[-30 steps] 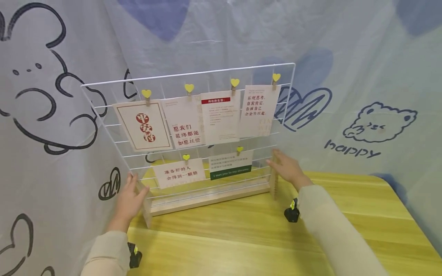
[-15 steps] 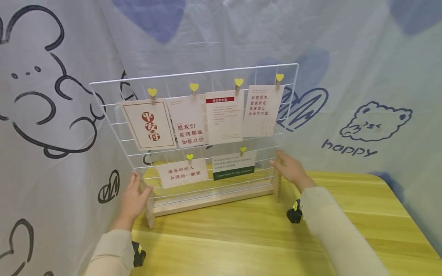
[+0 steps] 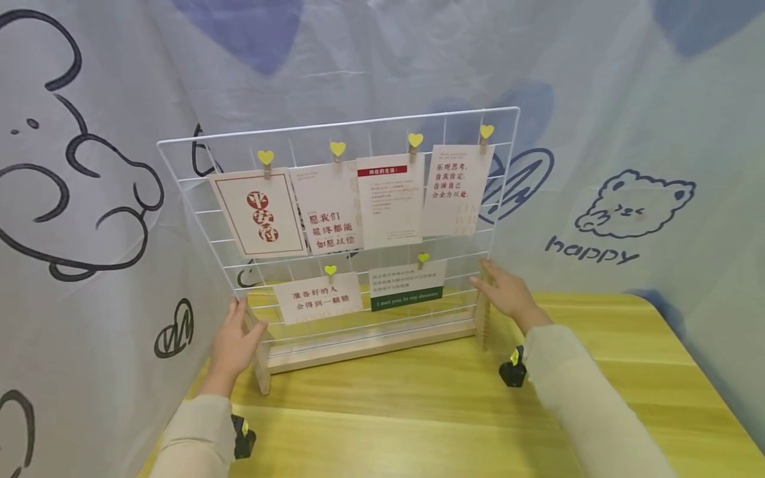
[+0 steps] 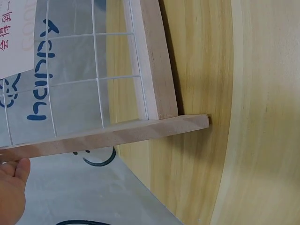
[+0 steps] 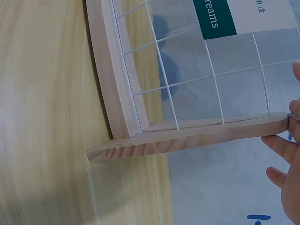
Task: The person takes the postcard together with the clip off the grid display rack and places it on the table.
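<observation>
Head view: hands against wooden stand

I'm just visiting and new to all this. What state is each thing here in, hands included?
Grid: upright in the stand
Stand: standing on the table
Cards: six, all hanging, four above and two below
Clips: closed, one per card
Left hand: touching the stand's left end
Right hand: touching the stand's right end
Table: bearing the stand
Backdrop: hanging, creased
</observation>
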The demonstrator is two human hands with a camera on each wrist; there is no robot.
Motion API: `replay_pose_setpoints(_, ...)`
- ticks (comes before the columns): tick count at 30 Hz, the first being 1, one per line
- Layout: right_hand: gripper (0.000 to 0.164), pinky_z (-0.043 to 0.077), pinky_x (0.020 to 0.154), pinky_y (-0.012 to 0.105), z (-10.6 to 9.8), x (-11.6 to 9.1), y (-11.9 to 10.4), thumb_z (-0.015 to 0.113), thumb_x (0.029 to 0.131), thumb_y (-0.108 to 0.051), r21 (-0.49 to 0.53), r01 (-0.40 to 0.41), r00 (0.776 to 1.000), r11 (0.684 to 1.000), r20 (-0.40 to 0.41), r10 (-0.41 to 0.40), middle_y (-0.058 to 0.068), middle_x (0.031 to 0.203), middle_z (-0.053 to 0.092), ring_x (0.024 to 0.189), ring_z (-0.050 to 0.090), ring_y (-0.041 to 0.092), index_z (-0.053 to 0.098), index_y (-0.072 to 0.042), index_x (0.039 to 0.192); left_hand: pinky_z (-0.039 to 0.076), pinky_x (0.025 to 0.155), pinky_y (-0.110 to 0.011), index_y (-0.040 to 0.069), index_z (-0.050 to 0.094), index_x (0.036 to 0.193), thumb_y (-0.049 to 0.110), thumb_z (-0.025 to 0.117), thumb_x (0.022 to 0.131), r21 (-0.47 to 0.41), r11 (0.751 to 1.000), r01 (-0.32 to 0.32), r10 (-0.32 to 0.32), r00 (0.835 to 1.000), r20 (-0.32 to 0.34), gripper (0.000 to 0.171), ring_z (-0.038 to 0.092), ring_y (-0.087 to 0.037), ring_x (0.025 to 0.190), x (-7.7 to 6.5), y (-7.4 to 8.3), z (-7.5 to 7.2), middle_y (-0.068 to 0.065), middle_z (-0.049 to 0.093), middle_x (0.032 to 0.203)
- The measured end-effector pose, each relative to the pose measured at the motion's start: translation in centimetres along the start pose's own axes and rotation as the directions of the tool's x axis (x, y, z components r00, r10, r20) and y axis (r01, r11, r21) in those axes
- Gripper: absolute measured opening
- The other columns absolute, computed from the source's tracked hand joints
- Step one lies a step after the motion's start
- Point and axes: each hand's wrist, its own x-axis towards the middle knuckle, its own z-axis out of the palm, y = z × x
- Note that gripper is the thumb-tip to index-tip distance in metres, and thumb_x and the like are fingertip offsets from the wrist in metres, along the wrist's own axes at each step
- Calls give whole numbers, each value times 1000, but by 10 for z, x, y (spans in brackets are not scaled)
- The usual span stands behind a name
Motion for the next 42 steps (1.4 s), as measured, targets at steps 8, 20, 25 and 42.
replay_pose_setpoints(8, 62, 12, 100, 50, 5, -4, 2, 35, 91, -40, -14, 21, 1000, 1000, -1, -21, 19, 139, 15, 124, 15, 38, 21, 1, 134, 13, 94, -59, 3, 10, 137, 30, 44, 87, -19, 1000, 9, -9, 1000, -6, 66, 11, -46, 121, -4, -5, 3, -18, 0, 141)
replay_pose_setpoints(20, 62, 12, 99, 50, 10, -6, 5, 34, 90, -43, 15, 27, 1000, 1000, -7, -27, 18, 139, 14, 124, 15, 39, 20, -2, 135, 13, 97, -55, 1, 14, 137, 28, 46, 86, -27, 999, 20, -20, 1000, -20, 65, 12, -41, 123, -4, -8, 3, -16, 2, 142)
replay_pose_setpoints(25, 63, 11, 99, 51, 6, -4, 3, 33, 90, -44, 37, 18, 1000, 999, -9, -18, 17, 140, 12, 124, 14, 39, 19, -4, 136, 14, 96, -55, 4, 13, 137, 28, 45, 86, -48, 998, 36, -37, 999, -16, 65, 11, -39, 124, -1, -5, 1, -12, 0, 143)
replay_pose_setpoints(42, 73, 10, 99, 51, 3, 0, 3, 29, 87, -54, 13, 30, 999, 999, -14, -30, 18, 140, 13, 124, 13, 39, 18, -1, 135, 12, 95, -58, 6, 14, 138, 28, 45, 86, -124, 991, 44, -47, 999, -19, 64, 8, -39, 125, 7, -6, 3, -6, -3, 143)
